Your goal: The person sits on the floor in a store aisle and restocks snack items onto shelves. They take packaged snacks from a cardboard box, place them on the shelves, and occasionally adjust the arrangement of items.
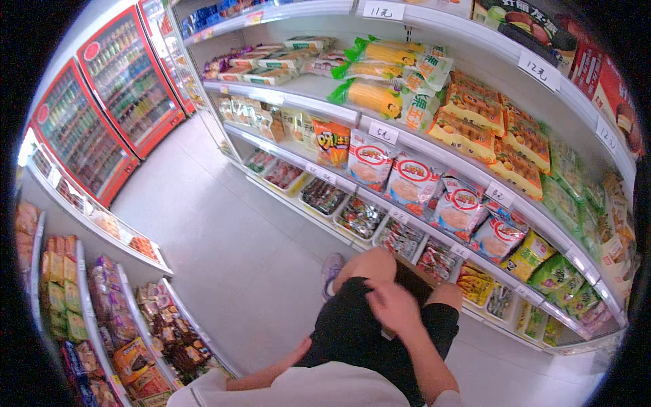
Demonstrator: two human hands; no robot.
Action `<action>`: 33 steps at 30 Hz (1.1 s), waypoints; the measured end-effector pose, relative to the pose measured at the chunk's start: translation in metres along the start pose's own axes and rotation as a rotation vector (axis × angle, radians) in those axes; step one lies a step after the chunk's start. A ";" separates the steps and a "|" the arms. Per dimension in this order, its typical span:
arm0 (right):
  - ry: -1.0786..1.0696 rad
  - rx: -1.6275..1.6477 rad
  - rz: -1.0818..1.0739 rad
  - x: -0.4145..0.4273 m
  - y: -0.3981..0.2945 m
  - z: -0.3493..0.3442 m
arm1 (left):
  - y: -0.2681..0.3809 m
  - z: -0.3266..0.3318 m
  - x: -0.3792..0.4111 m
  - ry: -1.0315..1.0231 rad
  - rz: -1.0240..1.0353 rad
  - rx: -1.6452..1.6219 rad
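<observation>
My right hand [391,305] is over my lap, slightly blurred, its fingers partly curled; I see nothing held in it. Beside my left thigh hangs my left hand [304,350], mostly hidden behind my shorts and shirt. Between my bent knees a brown cardboard box [416,282] shows in part, close to the bottom shelf. On that shelf, trays of small wrapped snacks [358,216] stand in a row. White-and-red snack bags [413,178] line the shelf above. Higher up lie corn-shaped packages [374,99] and orange biscuit packs [470,124].
Red-framed drinks coolers [127,76] stand at the far left. Another snack rack [145,325] runs along my left side. Grey tiled floor [229,244] lies between the racks. Handwritten price cards [384,132] hang on the shelf edges. Boxed goods [534,30] sit on the upper shelf.
</observation>
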State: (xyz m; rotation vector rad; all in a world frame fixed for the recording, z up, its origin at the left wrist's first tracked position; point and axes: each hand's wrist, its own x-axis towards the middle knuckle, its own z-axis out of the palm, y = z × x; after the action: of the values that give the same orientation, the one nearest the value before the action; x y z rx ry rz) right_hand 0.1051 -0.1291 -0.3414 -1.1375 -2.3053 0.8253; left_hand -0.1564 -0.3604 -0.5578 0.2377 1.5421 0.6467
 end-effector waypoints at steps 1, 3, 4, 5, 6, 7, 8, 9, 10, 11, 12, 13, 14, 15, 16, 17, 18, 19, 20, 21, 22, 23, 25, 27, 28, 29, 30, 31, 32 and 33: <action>-0.182 0.043 -0.165 0.017 -0.014 0.024 | -0.022 -0.004 0.000 0.040 -0.071 0.002; -0.377 0.059 -0.418 0.026 -0.044 0.081 | -0.045 -0.014 0.000 0.088 -0.092 -0.008; -0.414 0.086 -0.495 0.021 -0.055 0.106 | -0.050 -0.016 -0.003 0.108 -0.090 -0.013; -0.595 0.028 -0.373 0.014 -0.067 0.130 | -0.052 -0.019 -0.008 0.123 -0.087 -0.014; -0.691 -0.055 -0.407 0.009 -0.070 0.145 | -0.050 -0.021 -0.013 0.137 -0.086 -0.010; -0.830 -0.188 -0.401 0.007 -0.072 0.158 | -0.047 -0.022 -0.017 0.145 -0.084 -0.008; -0.972 -0.328 -0.381 0.008 -0.071 0.167 | -0.044 -0.024 -0.022 0.153 -0.084 -0.004; -0.916 -0.269 -0.373 0.010 -0.067 0.172 | -0.040 -0.025 -0.025 0.159 -0.088 0.004; -0.859 -0.207 -0.356 0.011 -0.061 0.172 | -0.037 -0.028 -0.029 0.165 -0.092 0.017; -0.812 -0.171 -0.310 0.012 -0.055 0.171 | -0.034 -0.029 -0.031 0.167 -0.098 0.031; -0.765 -0.110 -0.349 0.013 -0.052 0.168 | -0.030 -0.031 -0.033 0.167 -0.101 0.049; -0.731 -0.078 -0.365 0.013 -0.047 0.164 | -0.027 -0.033 -0.034 0.171 -0.106 0.059; -0.718 -0.058 -0.375 0.012 -0.044 0.159 | -0.022 -0.035 -0.034 0.172 -0.109 0.070; -0.679 -0.055 -0.385 0.012 -0.041 0.154 | -0.017 -0.037 -0.035 0.174 -0.102 0.082; -0.661 -0.061 -0.387 0.012 -0.040 0.149 | -0.011 -0.035 -0.035 0.170 -0.104 0.088; -0.647 -0.072 -0.389 0.011 -0.038 0.143 | -0.003 -0.034 -0.036 0.172 -0.097 0.098; -0.614 -0.052 -0.409 0.006 -0.034 0.135 | 0.007 -0.030 -0.037 0.169 -0.089 0.111; -0.579 -0.049 -0.432 0.003 -0.026 0.126 | 0.020 -0.023 -0.035 0.168 -0.076 0.099; -0.537 -0.062 -0.461 -0.001 -0.015 0.114 | 0.036 -0.017 -0.035 0.182 -0.048 0.098; -0.458 0.100 -0.492 -0.008 -0.003 0.102 | 0.055 -0.005 -0.031 0.195 -0.010 0.099; -0.357 0.164 -0.504 -0.020 0.010 0.088 | 0.074 0.004 -0.033 0.212 0.033 0.092; -0.268 0.209 -0.436 -0.034 0.021 0.074 | 0.095 0.015 -0.033 0.181 0.232 0.112; -0.168 0.275 -0.235 -0.062 0.041 0.042 | 0.144 0.045 -0.025 0.209 0.453 0.122; -0.218 0.262 0.099 -0.084 0.050 0.004 | 0.196 0.079 -0.014 0.076 0.714 0.211; -0.134 0.245 0.102 -0.086 0.048 -0.017 | 0.219 0.101 -0.011 -0.002 0.796 0.187; -0.070 0.223 0.136 -0.083 0.044 -0.040 | 0.242 0.126 -0.007 -0.059 0.935 0.249; -0.052 0.196 0.245 -0.079 0.036 -0.067 | 0.262 0.151 -0.006 -0.121 1.080 0.295; 0.046 -0.024 0.103 -0.068 0.030 -0.101 | 0.279 0.177 -0.004 -0.162 1.160 0.362; 0.060 -0.274 0.087 -0.053 0.024 -0.139 | 0.293 0.207 -0.003 -0.282 1.143 0.350; 0.237 -0.166 0.008 -0.044 0.006 -0.170 | 0.300 0.237 -0.003 -0.430 1.115 0.312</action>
State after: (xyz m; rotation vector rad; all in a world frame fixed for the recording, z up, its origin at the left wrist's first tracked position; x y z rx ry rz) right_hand 0.2373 -0.1084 -0.2279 -1.2430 -2.2029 0.4788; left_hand 0.0020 -0.0582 -0.3850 1.4362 0.9838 1.1049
